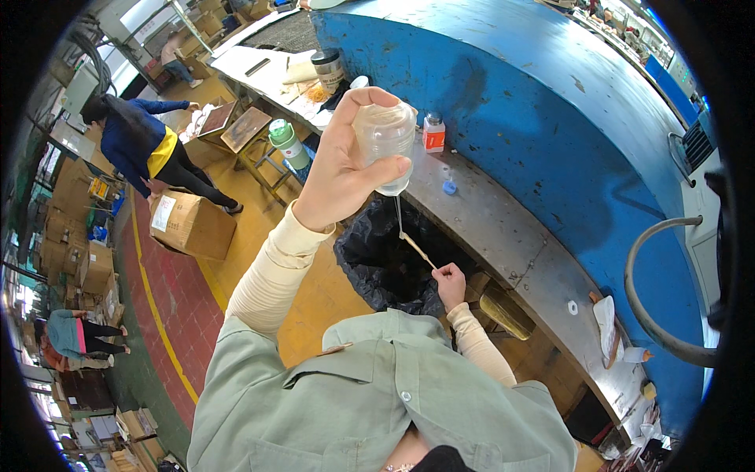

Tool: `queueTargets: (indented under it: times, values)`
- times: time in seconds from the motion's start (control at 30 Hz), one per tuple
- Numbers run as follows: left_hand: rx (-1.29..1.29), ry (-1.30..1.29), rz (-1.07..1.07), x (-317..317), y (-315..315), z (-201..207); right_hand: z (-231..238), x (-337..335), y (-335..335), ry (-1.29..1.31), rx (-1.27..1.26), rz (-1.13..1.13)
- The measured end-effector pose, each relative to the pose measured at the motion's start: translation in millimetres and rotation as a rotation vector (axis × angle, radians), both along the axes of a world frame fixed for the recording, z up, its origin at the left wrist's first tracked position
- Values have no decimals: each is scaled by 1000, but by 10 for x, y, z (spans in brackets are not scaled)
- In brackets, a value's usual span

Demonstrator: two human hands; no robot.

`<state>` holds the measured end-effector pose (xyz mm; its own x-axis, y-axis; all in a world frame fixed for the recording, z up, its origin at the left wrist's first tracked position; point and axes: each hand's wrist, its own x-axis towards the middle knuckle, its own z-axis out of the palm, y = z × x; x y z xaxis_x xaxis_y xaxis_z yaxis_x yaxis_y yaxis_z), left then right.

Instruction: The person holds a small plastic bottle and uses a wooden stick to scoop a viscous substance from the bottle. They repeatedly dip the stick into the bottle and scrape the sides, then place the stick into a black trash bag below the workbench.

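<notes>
My left hand is wrapped round a clear plastic bottle, raised and tipped with its mouth downward. A thin whitish strand runs from the mouth to the pale tip of a slim stick. That stick is pinched in my right hand, lower and farther right. Both hang over a bin lined with a black bag. On the metal ledge beside them lie a small blue cap and a red-and-white bottle with a dark lid.
A blue machine wall rises behind the metal ledge. A thick grey hose curves at the right. To the left, a green-topped flask stands near a work table. A person there grips a cardboard box.
</notes>
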<state>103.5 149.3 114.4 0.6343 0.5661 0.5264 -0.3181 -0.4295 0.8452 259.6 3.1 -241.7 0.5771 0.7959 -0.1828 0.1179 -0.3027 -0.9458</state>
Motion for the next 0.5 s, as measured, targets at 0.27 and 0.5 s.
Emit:
queueTargets:
  times: [0.27,0.5]
  values:
    - [-16,-12,3,10,10,-31,-561,109,-44,-278,-262,34]
    - [4,-42,46,-21,40,37,-574,90,39,-256,-341,36]
